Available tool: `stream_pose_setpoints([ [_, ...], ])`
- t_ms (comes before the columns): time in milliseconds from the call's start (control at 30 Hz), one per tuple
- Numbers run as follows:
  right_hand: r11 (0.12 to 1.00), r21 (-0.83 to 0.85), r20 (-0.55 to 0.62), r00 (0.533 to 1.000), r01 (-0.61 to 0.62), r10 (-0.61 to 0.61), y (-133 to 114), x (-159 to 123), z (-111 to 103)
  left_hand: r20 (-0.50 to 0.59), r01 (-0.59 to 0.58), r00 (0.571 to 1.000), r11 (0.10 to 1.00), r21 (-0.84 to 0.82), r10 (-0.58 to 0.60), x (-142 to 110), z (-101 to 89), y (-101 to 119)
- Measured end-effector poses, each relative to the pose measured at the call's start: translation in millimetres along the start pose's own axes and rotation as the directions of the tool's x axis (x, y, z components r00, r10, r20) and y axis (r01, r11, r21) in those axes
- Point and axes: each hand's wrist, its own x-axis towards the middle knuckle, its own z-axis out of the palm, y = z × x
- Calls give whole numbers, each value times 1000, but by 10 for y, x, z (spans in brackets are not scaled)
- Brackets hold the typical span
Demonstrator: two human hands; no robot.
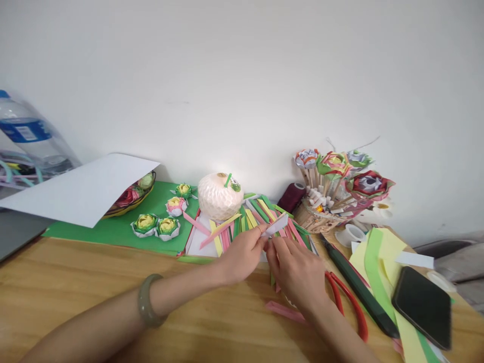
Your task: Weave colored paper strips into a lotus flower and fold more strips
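My left hand [244, 254] and my right hand [297, 269] meet above the front edge of a pile of folded paper strips [260, 212]. Between their fingertips is a white folded paper strip [277, 225], pinched by the left and touched by the right. Pink, green and yellow strips lie spread on a white sheet behind the hands. A single pink strip [285, 311] rests on the wood below my right hand. Part of something round and pale shows under that hand, mostly hidden.
Paper lotus flowers [167, 228] sit on green sheets [113, 233] at left, near a white textured round ornament [220, 196]. A basket of paper flowers [321, 219] stands behind. At right lie red-handled pliers or scissors [353, 302], a dark green cutter [359, 287] and a phone [422, 305].
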Motion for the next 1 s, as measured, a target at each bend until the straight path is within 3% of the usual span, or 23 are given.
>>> stream_pose_setpoints([
  [167, 1000, 17, 28, 999, 25, -25, 9, 10, 12, 50, -48, 998, 995, 90, 43, -19, -16, 82],
  [300, 997, 66, 65, 997, 47, -51, 8, -10, 43, 16, -73, 997, 975, 208, 72, -13, -33, 101],
  [433, 953, 290, 207, 978, -86, 26, 21, -13, 39, -28, -71, 996, 972, 224, 79, 6, -44, 70],
  [533, 771, 563, 411, 910, -297, 50, 67, 34, -17, -39, -38, 998, 998, 41, 40, 29, -57, 67],
  [600, 632, 682, 465, 885, -369, 14, 119, 78, -58, -35, -14, 999, 996, -84, 11, 48, -72, 87],
  [700, 507, 751, 516, 855, -423, -50, 218, 128, -94, 41, 19, 999, 984, -177, -12, 74, -107, 138],
  [767, 440, 755, 577, 811, -487, -94, 292, 139, -106, 145, 67, 989, 976, -206, -37, 84, -136, 166],
  [900, 245, 759, 650, 724, -603, -232, 420, 140, -127, 380, 130, 923, 974, -186, -51, 82, -182, 168],
  [1000, 229, 725, 683, 637, -649, -358, 485, 147, -130, 515, 115, 854, 992, -57, -69, 60, -190, 150],
])
